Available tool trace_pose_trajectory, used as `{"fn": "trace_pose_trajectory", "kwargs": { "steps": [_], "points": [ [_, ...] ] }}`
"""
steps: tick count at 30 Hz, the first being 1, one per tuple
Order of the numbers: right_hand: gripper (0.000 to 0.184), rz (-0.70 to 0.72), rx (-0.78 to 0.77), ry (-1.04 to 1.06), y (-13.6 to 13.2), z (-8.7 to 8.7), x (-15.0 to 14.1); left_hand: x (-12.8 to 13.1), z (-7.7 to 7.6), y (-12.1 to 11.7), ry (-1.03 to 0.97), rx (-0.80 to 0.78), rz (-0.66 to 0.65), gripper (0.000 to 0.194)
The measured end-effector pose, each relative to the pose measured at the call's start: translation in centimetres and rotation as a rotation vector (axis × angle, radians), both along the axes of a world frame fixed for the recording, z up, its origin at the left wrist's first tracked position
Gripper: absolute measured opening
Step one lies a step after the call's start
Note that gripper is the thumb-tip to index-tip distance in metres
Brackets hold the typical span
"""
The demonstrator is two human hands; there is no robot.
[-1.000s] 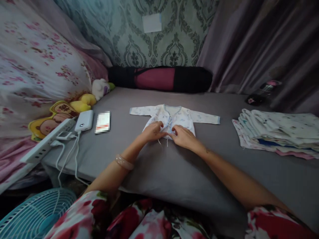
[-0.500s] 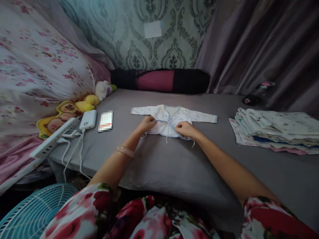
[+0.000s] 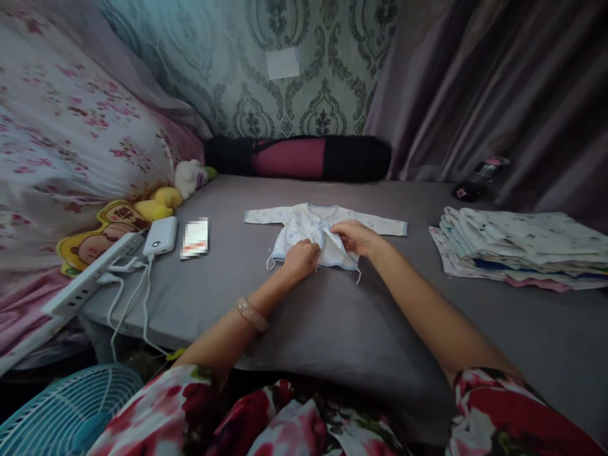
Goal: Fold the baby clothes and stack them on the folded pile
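Observation:
A small white baby shirt (image 3: 297,227) with blue edging and a faint print lies spread on the grey-covered surface (image 3: 332,323), its sleeves stretched out to both sides. At the lower middle of its front, my left hand (image 3: 303,258) is closed, its fingertips at the cloth near the opening. My right hand (image 3: 357,237) pinches the right front panel and lifts it a little. Thin ties hang from the hem at the left and right corners. What lies under my curled left fingers is hidden.
On the right rises a stack of folded printed cloths (image 3: 522,247), with a dark bottle (image 3: 479,178) behind. At left are a power strip (image 3: 92,275), a white power bank (image 3: 160,235), a blurred card (image 3: 195,238) and plush toys (image 3: 164,201). A blue fan (image 3: 71,411) stands lower left.
My left hand has moved right and nearer to the shirt's middle hem, leaving the blue tie. My right hand has moved up slightly and now raises the front panel. The view has shifted a little.

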State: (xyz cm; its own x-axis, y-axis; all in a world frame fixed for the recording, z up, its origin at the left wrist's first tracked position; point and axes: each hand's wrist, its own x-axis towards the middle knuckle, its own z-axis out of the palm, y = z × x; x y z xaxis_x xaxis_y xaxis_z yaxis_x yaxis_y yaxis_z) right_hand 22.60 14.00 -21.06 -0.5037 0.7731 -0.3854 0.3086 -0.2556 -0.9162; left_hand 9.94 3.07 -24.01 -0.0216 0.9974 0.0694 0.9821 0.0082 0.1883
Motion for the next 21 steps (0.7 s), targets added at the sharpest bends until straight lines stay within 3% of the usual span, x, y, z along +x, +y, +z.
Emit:
{"fn": "trace_pose_trajectory", "kwargs": {
  "steps": [3,6,9,11,14,16,21],
  "points": [
    [0.008,0.100,0.179,-0.145,-1.4,-1.4,-0.7,0.5,0.0,-1.0,0.114,-0.033,-0.077,0.030],
    [0.012,0.377,0.364,-0.304,-2.1,-2.4,-0.7,-0.4,0.8,-1.7,0.057,-0.076,-0.187,0.027],
    [0.019,0.603,0.533,-0.367,-1.4,-2.6,-0.5,-2.6,1.2,-2.1,-0.050,-0.012,-0.122,0.027],
    [0.023,0.555,0.720,-0.435,-0.5,-2.6,-0.7,-4.3,0.9,-2.2,-0.051,0.103,0.057,0.027],
    [0.032,0.354,0.985,-0.583,0.6,-2.8,-1.4,-6.4,-0.2,-2.2,-0.050,0.160,0.309,0.031],
    [0.038,0.305,1.037,-0.654,0.6,-3.5,-2.2,-7.2,-1.0,-2.2,-0.095,0.109,0.383,0.034],
    [0.065,0.285,1.021,-0.766,-0.5,-6.3,-4.1,-7.8,-2.4,-2.0,-0.238,0.051,0.427,0.041]
  ]
}}
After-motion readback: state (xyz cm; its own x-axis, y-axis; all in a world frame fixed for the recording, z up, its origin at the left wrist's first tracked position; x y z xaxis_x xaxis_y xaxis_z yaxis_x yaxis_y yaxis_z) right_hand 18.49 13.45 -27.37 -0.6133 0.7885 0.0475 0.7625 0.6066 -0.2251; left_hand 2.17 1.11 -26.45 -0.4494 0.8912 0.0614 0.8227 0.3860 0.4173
